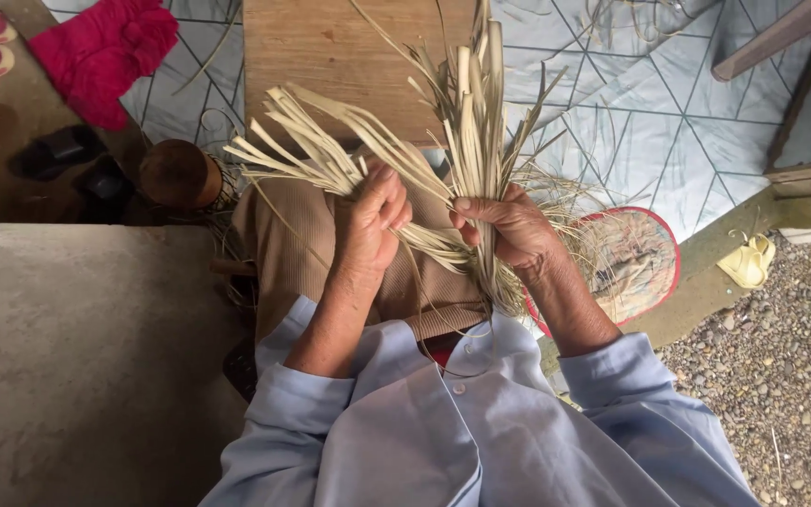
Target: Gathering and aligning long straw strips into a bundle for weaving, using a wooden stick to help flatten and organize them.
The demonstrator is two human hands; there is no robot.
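Pale dried leaf strips [466,141] held over lap, above brown skirt [302,244]. Left hand [373,221] clamped on strips fanning leftward; right hand [509,225] clamped on upright bundle, thumb pressing across. Hands near each other, strips crossing between. Red cloth [105,52] on tiled floor [668,122] upper left; round woven mat [635,263] beside right forearm; gravel [790,376] right.

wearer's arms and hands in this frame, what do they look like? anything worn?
Both arms wear loose pale blue long sleeves, pushed up to mid-forearm, from a buttoned shirt. Left hand and right hand are bare: no gloves, and no rings or watch visible.
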